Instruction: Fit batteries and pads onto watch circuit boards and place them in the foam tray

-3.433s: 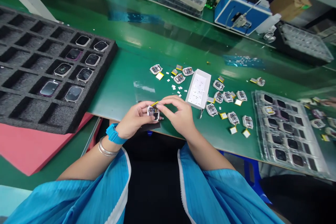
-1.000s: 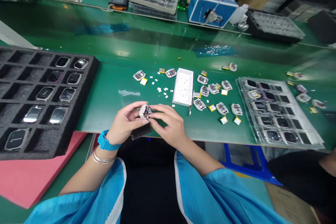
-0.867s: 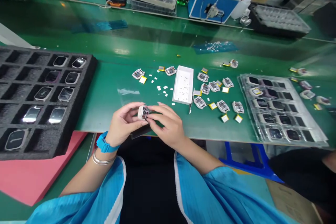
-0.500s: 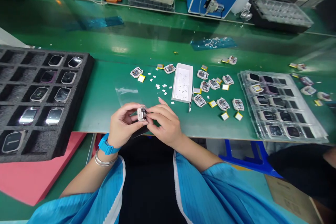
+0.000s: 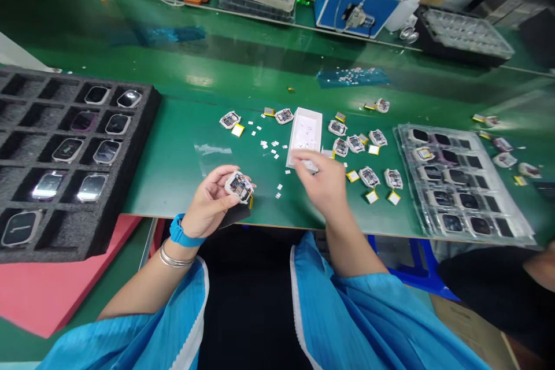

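Left fingers [image 5: 222,204] gripping opened watch case [image 5: 240,186].
Right fingers [image 5: 309,159] over white box [image 5: 300,137], near end; cannot tell if closed.

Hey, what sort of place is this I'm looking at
Probably an electronics workshop, perhaps for smartwatches: opened watch-like casings lie about the green bench, a black foam tray holds units with dark screens, and the left hand holds a case with bare circuitry.

No readable text, labels or numbers; small mark on lower-left watch screen [image 5: 21,228] too unclear to read.
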The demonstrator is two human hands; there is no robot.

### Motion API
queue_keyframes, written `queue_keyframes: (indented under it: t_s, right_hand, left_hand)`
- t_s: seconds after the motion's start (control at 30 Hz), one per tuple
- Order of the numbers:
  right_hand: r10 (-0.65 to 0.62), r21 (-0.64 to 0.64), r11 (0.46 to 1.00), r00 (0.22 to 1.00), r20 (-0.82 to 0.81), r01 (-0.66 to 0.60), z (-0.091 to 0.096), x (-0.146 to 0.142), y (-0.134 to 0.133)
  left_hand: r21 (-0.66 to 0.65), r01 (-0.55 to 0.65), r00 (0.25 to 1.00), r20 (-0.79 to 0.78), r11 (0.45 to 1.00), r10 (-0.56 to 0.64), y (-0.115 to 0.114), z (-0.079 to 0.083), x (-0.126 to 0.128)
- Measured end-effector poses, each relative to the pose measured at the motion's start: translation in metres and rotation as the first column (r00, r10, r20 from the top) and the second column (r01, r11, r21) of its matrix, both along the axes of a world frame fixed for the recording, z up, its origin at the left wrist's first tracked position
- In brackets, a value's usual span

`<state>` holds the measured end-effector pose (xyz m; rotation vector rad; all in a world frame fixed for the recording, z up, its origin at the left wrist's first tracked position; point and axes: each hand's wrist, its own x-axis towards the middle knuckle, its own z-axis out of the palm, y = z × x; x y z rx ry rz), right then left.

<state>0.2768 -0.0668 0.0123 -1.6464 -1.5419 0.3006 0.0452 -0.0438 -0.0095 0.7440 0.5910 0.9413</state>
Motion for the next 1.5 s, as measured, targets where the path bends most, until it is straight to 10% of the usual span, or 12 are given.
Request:
queue_keyframes:
  t_s: [0.2, 0.53, 0.7, 0.77, 0.97, 1.2, 1.5]
  right_hand:
    - [0.254, 0.054, 0.967, 0.934, -0.251, -0.249, 0.004, -0.062, -0.016]
    - [0.332, 0.051, 0.942, 0.905, -0.266, -0.331, -0.007, -0.067, -0.005]
    - [0.106, -0.145, 0.687, 0.295, -0.950, -0.712, -0.023, -0.071, -0.007]
    - [-0.003, -0.173, 0.676, 0.232, -0.973, -0.716, -0.025, -0.069, -0.009]
    - [0.179, -0.028, 0.908, 0.446, -0.877, -0.418, 0.001, -0.057, -0.005]
    - [0.499, 0.121, 0.861, 0.777, -0.384, -0.493, 0.018, -0.066, 0.016]
    - [0.559, 0.092, 0.829, 0.823, -0.102, -0.552, 0.006, -0.080, 0.027]
  left_hand:
    - [0.068, -0.027, 0.999, -0.026, 0.997, 0.028, 0.000, -0.002, 0.001]
    - [0.141, -0.076, 0.993, -0.081, 0.987, 0.088, 0.002, -0.005, -0.008]
    - [0.062, -0.065, 0.996, 0.064, 0.996, 0.061, 0.004, 0.001, -0.013]
    - [0.037, -0.057, 0.996, 0.078, 0.998, 0.054, 0.005, 0.002, -0.017]
    - [-0.048, 0.002, 0.997, 0.074, 0.999, 0.002, 0.003, 0.003, -0.020]
    - [-0.138, 0.085, 0.990, 0.124, 0.987, -0.068, -0.002, 0.001, -0.016]
    - [-0.190, -0.022, 0.997, -0.073, 0.982, 0.009, -0.001, 0.002, -0.017]
